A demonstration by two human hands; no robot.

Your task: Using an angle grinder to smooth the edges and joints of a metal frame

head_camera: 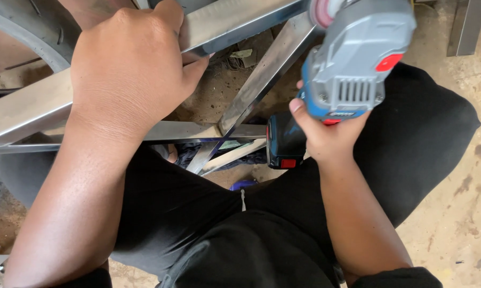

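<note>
now left hand on steel tube, right hand gripping grinder

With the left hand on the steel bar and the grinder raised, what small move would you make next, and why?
Probably lower the grinder toward the diagonal bar: the right hand holds it just above, while the left hand braces the frame.
</note>
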